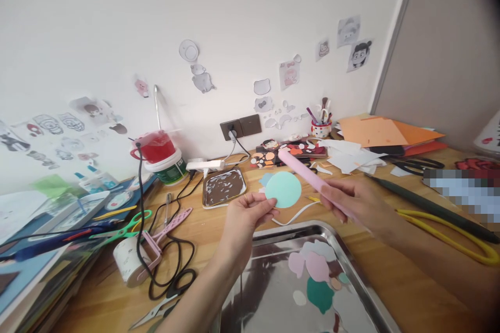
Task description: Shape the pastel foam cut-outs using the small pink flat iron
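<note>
Pinched at its lower left edge, a mint-green disc of thin sheet (288,187) is in my left hand (252,210). My right hand (347,200) is wrapped round a long pink rod (302,170), which slants up and left so that its far end is above the disc. I cannot make out what kind of tool the rod is. Below both hands lies a shiny metal tray (269,291). In it are several cut-out shapes, among them a pink piece (317,265), a dark green piece (320,294) and a small cream oval (299,298).
Left of the tray are black-handled scissors (164,302), a tape roll (130,260), green-handled scissors (128,229) and tangled black cables. Behind stand a brown-filled shallow dish (224,187) and a bucket (166,166). On the right are orange sheets (383,130) and a yellow loop handle (449,237).
</note>
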Demonstrator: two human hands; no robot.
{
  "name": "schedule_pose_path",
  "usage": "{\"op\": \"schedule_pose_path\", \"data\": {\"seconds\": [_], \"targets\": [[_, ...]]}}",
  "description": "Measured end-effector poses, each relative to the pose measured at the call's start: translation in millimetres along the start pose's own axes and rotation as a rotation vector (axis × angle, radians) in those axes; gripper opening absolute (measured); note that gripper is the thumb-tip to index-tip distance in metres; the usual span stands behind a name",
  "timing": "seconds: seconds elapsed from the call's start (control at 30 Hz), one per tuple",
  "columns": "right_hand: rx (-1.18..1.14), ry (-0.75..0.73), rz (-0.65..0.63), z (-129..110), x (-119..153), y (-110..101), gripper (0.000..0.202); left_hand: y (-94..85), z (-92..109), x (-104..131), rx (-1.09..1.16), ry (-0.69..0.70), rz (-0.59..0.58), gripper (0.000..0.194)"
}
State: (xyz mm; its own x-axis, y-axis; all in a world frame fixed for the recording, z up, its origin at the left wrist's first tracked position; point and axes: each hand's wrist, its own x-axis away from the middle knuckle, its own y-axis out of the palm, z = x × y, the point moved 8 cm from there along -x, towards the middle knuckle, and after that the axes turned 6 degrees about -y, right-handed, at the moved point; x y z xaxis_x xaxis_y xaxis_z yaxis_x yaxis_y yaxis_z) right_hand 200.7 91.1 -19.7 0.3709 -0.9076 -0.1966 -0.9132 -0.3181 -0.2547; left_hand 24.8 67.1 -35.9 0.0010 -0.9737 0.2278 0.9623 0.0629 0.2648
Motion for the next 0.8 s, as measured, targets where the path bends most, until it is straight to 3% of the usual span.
{"op": "schedule_pose_path", "data": {"seconds": [0.13, 0.4, 0.8], "targets": [[-0.018, -0.013, 0.005, 0, 0, -1, 0.031, -1.4, 0, -2, 0.033, 0.013, 0.006, 0.017], [0.015, 0.048, -0.232, -6, 12, 34, 0.022, 5.9, -10, -2, -0.003, -0.049, -0.048, 0.018], [0.05, 0.037, -0.189, -7, 11, 26, 0.025, 5.6, -7, 1, -0.034, -0.012, -0.028, 0.017]]}}
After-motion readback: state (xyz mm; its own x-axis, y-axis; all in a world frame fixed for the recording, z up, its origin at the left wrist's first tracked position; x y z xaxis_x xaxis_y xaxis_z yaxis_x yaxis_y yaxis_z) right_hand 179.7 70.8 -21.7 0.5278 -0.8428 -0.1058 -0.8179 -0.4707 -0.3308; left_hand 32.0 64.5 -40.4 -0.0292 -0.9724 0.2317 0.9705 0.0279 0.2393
